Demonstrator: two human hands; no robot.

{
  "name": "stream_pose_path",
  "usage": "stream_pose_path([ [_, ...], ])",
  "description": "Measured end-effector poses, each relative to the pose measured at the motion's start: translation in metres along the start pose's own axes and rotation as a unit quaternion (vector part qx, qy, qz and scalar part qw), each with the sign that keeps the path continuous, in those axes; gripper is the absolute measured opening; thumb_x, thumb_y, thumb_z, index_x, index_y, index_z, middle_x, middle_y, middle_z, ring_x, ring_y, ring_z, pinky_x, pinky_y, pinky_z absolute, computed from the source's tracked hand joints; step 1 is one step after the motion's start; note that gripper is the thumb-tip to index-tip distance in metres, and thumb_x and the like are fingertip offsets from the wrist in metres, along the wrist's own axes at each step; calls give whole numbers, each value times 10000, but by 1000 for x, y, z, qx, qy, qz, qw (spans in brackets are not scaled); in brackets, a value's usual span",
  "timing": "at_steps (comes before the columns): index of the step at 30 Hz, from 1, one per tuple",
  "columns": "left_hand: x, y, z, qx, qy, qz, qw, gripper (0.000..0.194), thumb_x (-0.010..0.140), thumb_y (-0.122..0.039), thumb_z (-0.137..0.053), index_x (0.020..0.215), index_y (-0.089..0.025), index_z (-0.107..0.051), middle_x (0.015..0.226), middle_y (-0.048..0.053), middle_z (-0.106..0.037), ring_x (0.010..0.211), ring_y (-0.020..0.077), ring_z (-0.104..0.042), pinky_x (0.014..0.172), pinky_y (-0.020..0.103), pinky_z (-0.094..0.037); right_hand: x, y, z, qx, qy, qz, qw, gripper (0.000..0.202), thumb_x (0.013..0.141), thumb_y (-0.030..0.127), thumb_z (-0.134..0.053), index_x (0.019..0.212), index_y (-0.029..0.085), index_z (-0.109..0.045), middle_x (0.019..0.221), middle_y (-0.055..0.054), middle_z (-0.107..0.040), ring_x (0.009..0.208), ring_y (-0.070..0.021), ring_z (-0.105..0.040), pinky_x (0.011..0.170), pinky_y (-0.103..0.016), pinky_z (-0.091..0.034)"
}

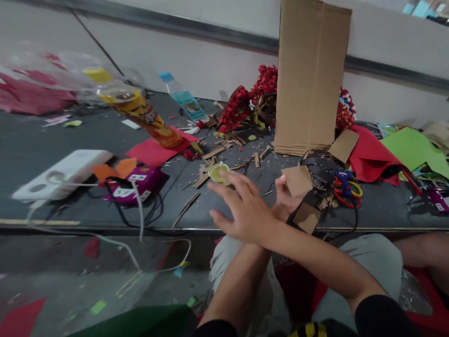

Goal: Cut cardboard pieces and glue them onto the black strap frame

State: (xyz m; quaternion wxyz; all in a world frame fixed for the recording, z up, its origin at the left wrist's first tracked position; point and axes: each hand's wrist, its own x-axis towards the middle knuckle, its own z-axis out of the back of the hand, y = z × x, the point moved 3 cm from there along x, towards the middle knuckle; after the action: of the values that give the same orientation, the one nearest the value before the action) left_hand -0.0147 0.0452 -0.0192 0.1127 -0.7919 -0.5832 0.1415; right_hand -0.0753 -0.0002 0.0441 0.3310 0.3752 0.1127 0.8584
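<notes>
Landmark: a tall rectangular panel of brown corrugated cardboard (310, 84), upright at the back of the dark grey, smooth-topped bench (35, 135), a faint vertical crease down its face; forearms crossed in front of it, right over left.

Left hand (286, 203) in front of the panel's foot; grip closed on a small flat square of plain brown cardboard (298, 181), tilted, just clear of the bench; fingers behind the square partly hidden. A second brown cardboard square (307, 218) below the first, nearer the body than the panel.

Right hand (245, 208) to the panel's left and nearer the body; grip wide, fingers spread, nothing held; fingertips overlap a shallow round tub of clear plastic, yellow-green inside (218, 172); contact cannot be told.

Left of the panel: crinkled clusters of red artificial flowers (238, 110), close by; torn, fibrous cardboard strips (257, 160) strewn before them; farther off, a leaning clear bottle with yellow cap and amber contents (140, 114).

Right of the panel, toward the body: a blue plastic tool (343, 181) beside red and yellow loop handles (357, 191); beyond, a folded, matte red sheet (372, 152).
</notes>
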Motion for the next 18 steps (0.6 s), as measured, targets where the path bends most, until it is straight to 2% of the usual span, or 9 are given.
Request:
stream_pose_path([
  [2, -2, -4, -1, 1, 9, -7, 1000, 468, 770, -553, -462, 963, -190, -684, 859, 20, -727, 808, 191, -648, 784, 315, -485, -32, 8, 32, 44, -57, 85, 994, 315, 880, 290, -488, 1191, 255, -522, 1289, -77, -577, 1223, -181, -518, 1042, -357, -446],
  [4, -4, -6, -2, 21, 13, -2, 1000, 478, 809, -545, -408, 953, -190, -695, 870, 12, -735, 818, 178, -648, 787, 296, -480, -62, 3, 62, 58, -80, 132, 986, 304, 836, 207, -535, 1138, 235, -536, 1124, -89, -655, 1078, -178, -604, 938, -334, -517],
  [6, -4, -7, -2, 47, 14, 5, 999, 465, 772, -557, -459, 899, -183, -704, 851, 15, -740, 800, 176, -651, 773, 284, -483, -84, -15, 86, 49, -88, 117, 988, 313, 799, 149, -562, 1102, 226, -550, 1029, -86, -672, 978, -173, -635, 866, -315, -548],
  [9, -3, -10, -1, 73, 8, -5, 997, 454, 562, -545, -686, 831, -179, -698, 808, 15, -745, 742, 183, -659, 729, 271, -502, -103, -49, 115, 12, -136, 51, 989, 290, 783, 108, -566, 1048, 226, -579, 951, -78, -664, 884, -179, -646, 758, -318, -567],
  [11, -3, -11, 1, 88, -7, -14, 996, 534, 454, -533, -760, 836, -166, -694, 793, 17, -745, 706, 184, -661, 703, 266, -511, -109, -72, 125, 0, -165, -14, 986, 246, 797, 125, -572, 1023, 220, -594, 954, -80, -657, 830, -177, -647, 653, -297, -555],
  [13, -3, -12, 4, 103, -21, -19, 994, 576, 435, -530, -773, 862, -153, -691, 795, 21, -744, 686, 182, -660, 691, 268, -515, -115, -90, 129, 3, -179, -77, 981, 192, 821, 150, -574, 1000, 208, -608, 952, -77, -653, 740, -153, -635, 572, -264, -523],
  [18, -9, -6, 11, 135, -43, -30, 990, 564, 481, -555, -732, 897, -179, -672, 825, 24, -732, 754, 216, -668, 718, 305, -514, -134, -111, 122, 17, -127, -138, 982, 149, 859, 205, -571, 984, 202, -650, 874, -55, -683, 632, -122, -619, 538, -237, -500],
])
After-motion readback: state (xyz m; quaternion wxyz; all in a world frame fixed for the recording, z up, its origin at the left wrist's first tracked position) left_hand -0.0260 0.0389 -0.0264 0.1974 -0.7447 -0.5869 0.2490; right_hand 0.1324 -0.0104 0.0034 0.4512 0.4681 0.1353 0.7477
